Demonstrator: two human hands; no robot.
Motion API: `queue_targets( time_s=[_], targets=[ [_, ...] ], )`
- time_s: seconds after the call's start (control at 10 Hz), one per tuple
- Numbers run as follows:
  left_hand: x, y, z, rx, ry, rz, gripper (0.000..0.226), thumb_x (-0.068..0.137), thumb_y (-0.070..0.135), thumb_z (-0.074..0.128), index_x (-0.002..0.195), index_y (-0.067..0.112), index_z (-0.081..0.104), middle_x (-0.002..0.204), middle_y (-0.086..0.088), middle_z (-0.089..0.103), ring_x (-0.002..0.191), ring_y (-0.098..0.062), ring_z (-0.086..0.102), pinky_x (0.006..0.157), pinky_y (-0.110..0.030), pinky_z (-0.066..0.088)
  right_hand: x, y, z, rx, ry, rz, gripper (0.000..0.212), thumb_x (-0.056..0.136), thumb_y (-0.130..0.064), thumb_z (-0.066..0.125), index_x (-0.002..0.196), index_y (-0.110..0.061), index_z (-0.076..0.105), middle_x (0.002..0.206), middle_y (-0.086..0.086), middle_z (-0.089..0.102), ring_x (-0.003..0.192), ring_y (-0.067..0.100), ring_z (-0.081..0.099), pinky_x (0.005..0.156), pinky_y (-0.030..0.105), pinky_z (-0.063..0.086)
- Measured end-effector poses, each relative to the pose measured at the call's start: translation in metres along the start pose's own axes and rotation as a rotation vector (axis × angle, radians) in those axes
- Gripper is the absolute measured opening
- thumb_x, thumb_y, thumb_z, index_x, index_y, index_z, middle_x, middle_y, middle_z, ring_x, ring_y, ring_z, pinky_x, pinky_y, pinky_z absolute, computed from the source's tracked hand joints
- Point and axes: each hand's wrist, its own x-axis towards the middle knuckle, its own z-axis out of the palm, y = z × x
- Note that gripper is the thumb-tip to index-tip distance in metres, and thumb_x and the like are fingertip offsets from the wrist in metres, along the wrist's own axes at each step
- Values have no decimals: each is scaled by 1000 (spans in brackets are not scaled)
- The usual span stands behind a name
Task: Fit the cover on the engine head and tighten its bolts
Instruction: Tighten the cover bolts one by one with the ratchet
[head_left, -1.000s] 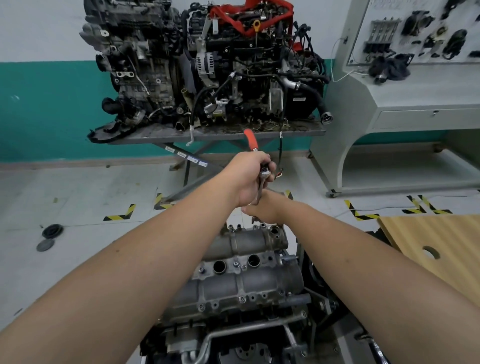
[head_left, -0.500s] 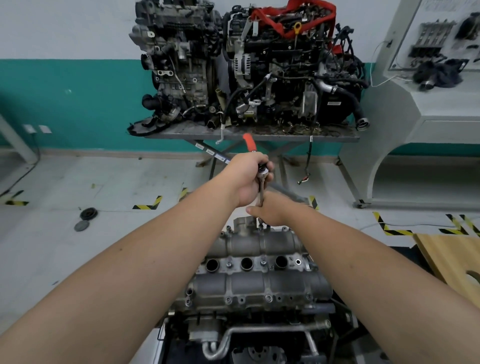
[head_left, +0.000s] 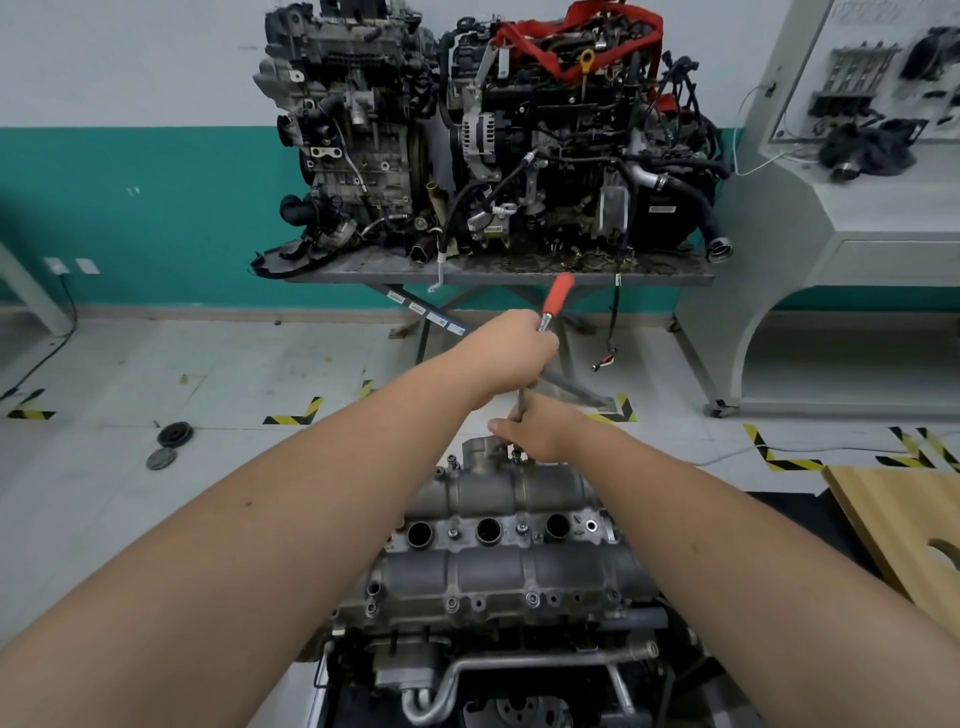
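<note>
A person's left hand (head_left: 511, 358) grips a ratchet wrench (head_left: 557, 295) by its shaft just below the red handle, while the right hand (head_left: 540, 434) pinches the tool's extension bar (head_left: 521, 402) above a bolt (head_left: 516, 456) at the far edge of the grey cover (head_left: 498, 571), which sits on the engine head (head_left: 467, 670) directly in front. Beyond, two engines stand on a metal table (head_left: 498, 273) against a teal-and-white wall. A wooden board (head_left: 898, 525) lies at right.

You stand in an auto workshop: engines (head_left: 488, 135) crowd the far tabletop (head_left: 498, 271), hazard tape (head_left: 293, 410) marks the floor.
</note>
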Motion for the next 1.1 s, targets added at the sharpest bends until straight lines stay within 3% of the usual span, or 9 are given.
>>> queue_targets(
  time_s=[0.2, 0.3, 0.4, 0.6, 0.7, 0.8, 0.9, 1.0, 1.1],
  targets=[
    [6, -4, -7, 680, 56, 254, 32, 105, 44, 40, 78, 27, 44, 77, 3, 50, 77, -23, 50, 60, -34, 34, -10, 7, -12, 126, -5, -72, 14, 89, -25, 66, 77, -29, 62, 78, -8, 64, 74, 13, 57, 69, 30, 46],
    [9, -16, -10, 811, 83, 371, 37, 102, 50, 44, 73, 27, 41, 83, 3, 44, 82, -24, 50, 63, -35, 33, -22, 8, -25, 719, 116, -80, 25, 88, -3, 60, 94, -26, 68, 92, -6, 74, 93, 14, 68, 74, 29, 51],
    [9, -22, -5, 760, 89, 460, 27, 101, 45, 49, 104, 23, 64, 102, -3, 47, 85, -24, 53, 66, -38, 39, -30, 12, -32, 954, 151, -274, 46, 78, 6, 52, 109, -24, 67, 108, 3, 73, 111, 18, 67, 90, 39, 55],
    [10, -26, 7, 477, 176, 439, 17, 88, 5, 54, 105, 3, 53, 106, -11, 48, 96, -32, 55, 81, -43, 45, -38, 16, -27, 416, 447, -601, 84, 80, -7, 65, 154, -28, 30, 142, 2, 51, 131, 12, 50, 110, 33, 41],
    [10, -27, 10, 322, 186, 382, 36, 91, -3, 54, 127, 0, 55, 124, -20, 59, 115, -33, 56, 93, -22, 44, -32, 11, -37, -6, 573, -692, 59, 90, -42, 67, 143, -48, 43, 150, -16, 40, 134, -1, 44, 114, 33, 39],
    [9, -36, 14, 204, 155, 320, 39, 97, 1, 55, 136, -1, 53, 137, -19, 58, 125, -28, 54, 81, 6, 32, -31, 8, -48, -335, 589, -793, 43, 97, -29, 61, 136, -42, 51, 155, 0, 40, 141, 19, 40, 117, 47, 32],
    [-1, -39, 14, 466, 82, 347, 41, 98, 19, 54, 139, 15, 56, 141, -1, 58, 133, -14, 50, 104, -7, 32, -41, 2, -55, -506, 599, -867, 66, 82, -4, 60, 145, -17, 49, 157, 16, 33, 143, 39, 33, 111, 49, 35],
    [2, -51, 11, 356, 157, 216, 38, 97, 17, 49, 133, 11, 61, 136, -7, 61, 130, -18, 52, 107, -21, 32, -45, -10, -60, -530, 519, -842, 57, 84, -12, 53, 141, -14, 54, 152, 9, 45, 142, 33, 39, 108, 46, 35],
    [6, -79, 26, 440, 6, 238, 28, 103, 12, 46, 127, -1, 53, 123, -20, 59, 112, -32, 56, 102, -37, 42, -43, -26, -70, -700, 420, -745, 44, 94, -21, 47, 137, -16, 54, 140, 4, 52, 131, 27, 46, 103, 40, 33]
  ],
)
